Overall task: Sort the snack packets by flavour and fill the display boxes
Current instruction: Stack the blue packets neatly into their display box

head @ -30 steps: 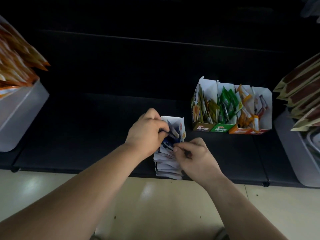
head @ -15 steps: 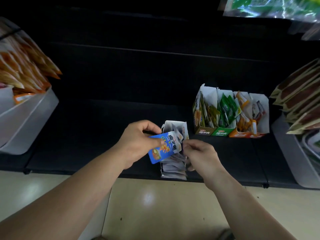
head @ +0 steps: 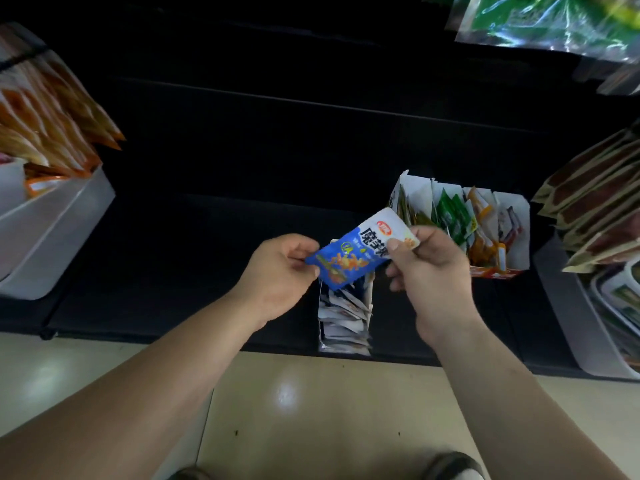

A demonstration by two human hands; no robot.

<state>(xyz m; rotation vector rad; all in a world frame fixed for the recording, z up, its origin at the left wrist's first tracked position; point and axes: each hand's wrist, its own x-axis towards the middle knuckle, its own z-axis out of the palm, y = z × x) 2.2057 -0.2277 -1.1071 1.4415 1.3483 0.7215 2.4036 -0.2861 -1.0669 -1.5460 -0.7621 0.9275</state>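
Blue packet (head: 349,258), now in pinch of left hand (head: 277,273) & right hand (head: 434,271), prob. higher.

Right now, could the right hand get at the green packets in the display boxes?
Probably yes: the right hand is just in front of the green packets with nothing between, though it pinches the blue packet.

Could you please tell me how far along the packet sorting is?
Done: the row of four cardboard display boxes holds olive, green, orange and red-white packets. In hand: the left hand and right hand pinch a blue-and-white snack packet above the narrow white box of blue packets. Left: that packet is not yet in; further loose stock cannot be seen.
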